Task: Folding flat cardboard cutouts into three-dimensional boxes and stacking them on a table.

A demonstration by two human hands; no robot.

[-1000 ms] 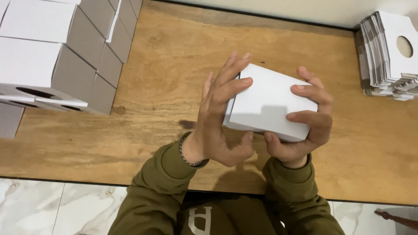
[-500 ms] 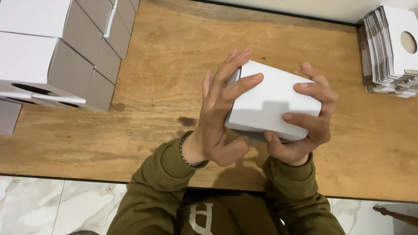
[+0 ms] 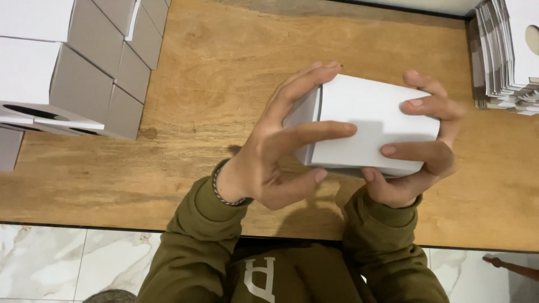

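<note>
I see both hands raised above the wooden surface (image 3: 359, 45), holding one white cardboard box (image 3: 373, 126) between them. The box sits tilted, its broad white face turned up toward the camera, over the middle-right part of the surface and clear of it.

My left hand (image 3: 275, 151) grips the box's left end: the fingers are spread, with the index and middle fingers lying across the top face and the thumb curled under the near lower edge. A dark braided band (image 3: 224, 191) circles that wrist. My right hand (image 3: 418, 148) is clasped on the box's right end, fingers wrapped over the top and front edges, palm underneath. Both hands are in firm contact with the box.

At the left edge of the surface stands a stack of assembled white boxes (image 3: 73, 62), grey on their shaded sides, well apart from the held box. At the upper right corner lies a pile of flat, unfolded box blanks (image 3: 505, 62), one with a round cut-out. Olive-green sleeves (image 3: 196, 247) cover both forearms. Pale marble-patterned floor (image 3: 62, 258) shows below the surface's near edge.
</note>
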